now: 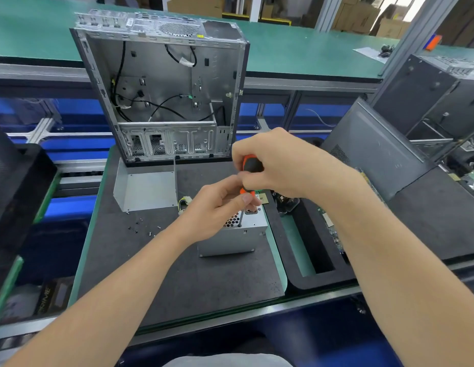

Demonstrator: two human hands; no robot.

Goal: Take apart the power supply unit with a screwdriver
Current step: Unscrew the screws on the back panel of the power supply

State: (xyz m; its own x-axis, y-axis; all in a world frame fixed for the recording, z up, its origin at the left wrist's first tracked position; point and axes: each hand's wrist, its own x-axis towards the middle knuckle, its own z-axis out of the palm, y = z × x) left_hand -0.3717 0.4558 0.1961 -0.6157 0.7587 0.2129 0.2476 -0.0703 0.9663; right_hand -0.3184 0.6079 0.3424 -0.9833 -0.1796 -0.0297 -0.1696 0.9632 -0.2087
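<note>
The grey metal power supply unit (232,235) sits on the dark mat (177,274) in the middle of the bench, its honeycomb vent facing up. My right hand (278,162) grips the orange and black screwdriver (250,168) upright, its tip on the unit's top near the vent. My left hand (217,207) pinches the lower end of the handle just above the shaft, and covers part of the unit. A yellow and black cable with a white plug (185,202) leaves the unit on its left.
An emptied computer case (161,88) stands open behind the unit. A bent grey metal cover (146,189) lies in front of it. Several loose screws (143,226) dot the mat. A black foam tray (320,250) with circuit boards and a dark side panel (376,152) are at the right.
</note>
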